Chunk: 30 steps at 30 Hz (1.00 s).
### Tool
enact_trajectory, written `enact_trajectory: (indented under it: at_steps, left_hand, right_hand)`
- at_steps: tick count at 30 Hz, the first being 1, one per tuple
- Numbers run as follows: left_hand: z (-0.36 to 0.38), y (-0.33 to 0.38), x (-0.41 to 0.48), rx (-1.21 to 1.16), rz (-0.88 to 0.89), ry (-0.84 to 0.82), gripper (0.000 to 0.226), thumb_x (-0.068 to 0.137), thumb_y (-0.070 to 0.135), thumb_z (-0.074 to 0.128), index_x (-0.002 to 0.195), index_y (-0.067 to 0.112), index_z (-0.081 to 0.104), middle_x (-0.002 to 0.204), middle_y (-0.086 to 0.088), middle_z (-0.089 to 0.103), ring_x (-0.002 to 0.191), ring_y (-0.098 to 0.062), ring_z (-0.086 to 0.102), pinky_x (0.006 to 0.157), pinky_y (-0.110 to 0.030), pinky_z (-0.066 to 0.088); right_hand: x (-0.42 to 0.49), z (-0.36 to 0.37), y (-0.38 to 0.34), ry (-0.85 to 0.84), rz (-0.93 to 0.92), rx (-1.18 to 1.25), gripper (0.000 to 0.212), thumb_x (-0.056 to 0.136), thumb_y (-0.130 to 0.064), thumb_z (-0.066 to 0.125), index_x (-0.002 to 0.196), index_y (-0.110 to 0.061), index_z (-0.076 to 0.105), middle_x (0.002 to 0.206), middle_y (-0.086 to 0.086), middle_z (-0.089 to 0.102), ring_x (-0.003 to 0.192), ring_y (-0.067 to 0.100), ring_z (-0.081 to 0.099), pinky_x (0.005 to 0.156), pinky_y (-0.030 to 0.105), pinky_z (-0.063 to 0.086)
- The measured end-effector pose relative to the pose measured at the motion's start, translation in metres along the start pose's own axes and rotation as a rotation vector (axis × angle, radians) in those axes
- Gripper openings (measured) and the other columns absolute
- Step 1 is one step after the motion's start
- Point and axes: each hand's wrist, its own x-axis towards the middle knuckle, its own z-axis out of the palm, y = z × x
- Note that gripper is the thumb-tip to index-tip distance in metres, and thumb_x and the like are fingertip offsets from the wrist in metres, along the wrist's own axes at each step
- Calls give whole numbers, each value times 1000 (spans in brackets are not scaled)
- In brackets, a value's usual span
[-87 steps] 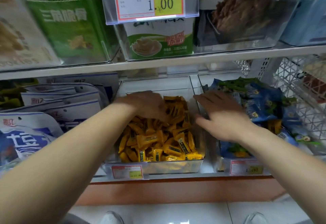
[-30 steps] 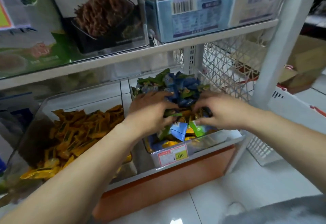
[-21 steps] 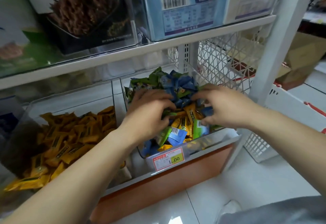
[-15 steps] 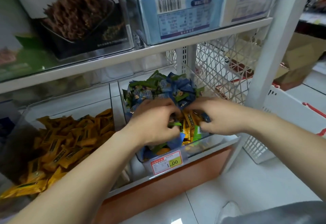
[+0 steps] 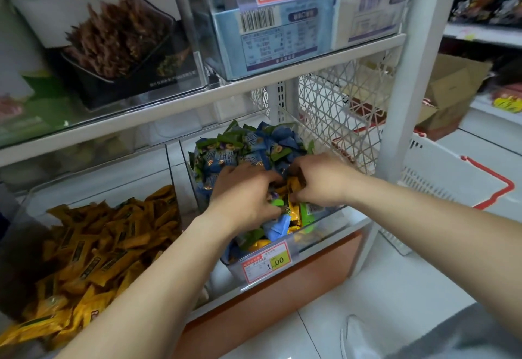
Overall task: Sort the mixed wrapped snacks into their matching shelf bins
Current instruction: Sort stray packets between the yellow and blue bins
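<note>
**Head view.** The person is working both hands inside the right-hand bin (image 5: pixel 324 233), which is sitting on the lower shelf just right of the picture's middle.

- **Left hand:** The left hand (image 5: pixel 243 192) is digging into the heap with its fingers curled down among the wrappers. I cannot tell whether it is gripping one.
- **Right hand:** The right hand (image 5: pixel 319 180), close beside the left at three o'clock, is pinching at the stray yellow packets (image 5: pixel 293 209) lying mixed into the front of the heap.
- **Other packets:** Blue and green packets (image 5: pixel 248 149) are heaping up at twelve o'clock from the hands and rising above the bin's wall.
- **Target bin:** The left-hand bin (image 5: pixel 99 172), where the yellow ones seem to belong, is waiting at eight o'clock and is already holding many like them.

**What could go wrong.**

- The tall heap is looking unsteady. Rummaging at its foot could send blue and green packets sliding over the rim toward the mesh panel (image 5: pixel 339 121) at one o'clock, or down to the floor (image 5: pixel 324 316).
- The wrappers are looking slick, so a hurried handful could shed a packet into the gap between the two bins on the way across.
- Grabbing in bulk also risks carrying a blue or green packet along with the yellow.
- A wrist dragging on the front wall could knock the price tag (image 5: pixel 267 262) at six o'clock.
</note>
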Motion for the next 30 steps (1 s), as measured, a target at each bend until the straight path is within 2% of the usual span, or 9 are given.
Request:
enact_trajectory:
  at_steps: [3,7,12,15,17,21,25,27,30]
  left_hand:
    - [0,-2,0,-112,-16,52,51,67,50,69,116,43,63,104,11,69,107,-18,58,91,-38,36]
    - [-3,-1,-2,-283,-65,97,52,61,53,63,112,43,66,105,14,71,103,-13,62,93,-38,45]
    - [-6,-4,-1,-781,-198,115,41,63,46,66,104,46,69,101,23,69,97,0,63,87,-27,52]
    - [-5,-2,-2,-926,-212,149,31,67,47,69,98,48,68,96,26,70,94,6,63,83,-23,52]
    - [-3,1,-3,-970,-226,180,25,68,49,68,93,51,66,91,28,70,89,8,64,79,-20,52]
    - [2,9,-4,-1019,-223,185,35,72,52,64,104,36,66,92,15,74,89,-2,68,82,-35,57]
    - [2,11,-6,-1051,-237,273,18,82,35,67,99,37,62,94,12,73,90,-3,68,87,-40,56]
    - [-2,16,-7,-1104,-258,303,31,81,36,68,110,31,60,96,8,73,93,-7,69,88,-42,55]
    - [-11,21,-9,-1139,-242,312,42,87,37,64,127,24,57,103,5,73,98,-10,68,92,-43,54]
  right_hand:
    - [-5,-3,2,67,2,97,33,69,-30,77,98,-20,66,85,-2,63,78,21,58,61,30,46]
    - [-19,-6,8,165,14,235,46,67,-22,73,113,-25,67,98,-5,65,87,15,61,63,23,42]
    - [-34,-4,11,325,103,474,56,67,-36,61,123,-33,58,102,-16,63,87,6,61,66,6,41]
    - [-33,-6,9,359,147,698,54,75,-24,69,128,-30,55,109,-10,67,95,11,66,86,34,55]
    - [-32,-9,5,368,166,875,49,79,-14,72,125,-25,58,103,-3,71,93,16,69,89,45,55]
    - [-30,-11,-3,358,137,1092,40,83,-10,75,120,-21,65,97,-1,76,92,16,72,91,45,56]
    - [-30,-10,-7,373,126,1205,44,84,-2,72,122,-23,63,105,3,72,99,21,69,90,40,55]
    - [-33,-11,-8,363,126,1298,43,86,0,69,122,-21,63,101,5,72,92,21,70,82,36,56]
    - [-39,-12,-8,342,136,1526,33,89,5,63,117,-14,63,102,9,74,96,26,70,88,38,56]
